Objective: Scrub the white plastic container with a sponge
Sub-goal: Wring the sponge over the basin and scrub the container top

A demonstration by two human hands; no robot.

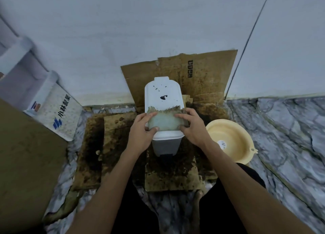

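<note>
A white plastic container (166, 144) stands on stained cardboard (172, 174) on the floor, its hinged lid (162, 93) open and upright with dark spots on the inner face. A flat, worn greenish sponge pad (162, 122) with frayed edges is stretched over the container's mouth. My left hand (141, 133) grips the pad's left edge, thumb on top. My right hand (190, 128) grips its right edge. The container's inside is hidden by the pad.
A cream plastic basin (232, 140) sits on the marble floor right of the container. A torn cardboard sheet (202, 75) leans on the white wall behind. A white printed box (59, 114) and a large brown box (26, 163) stand at the left.
</note>
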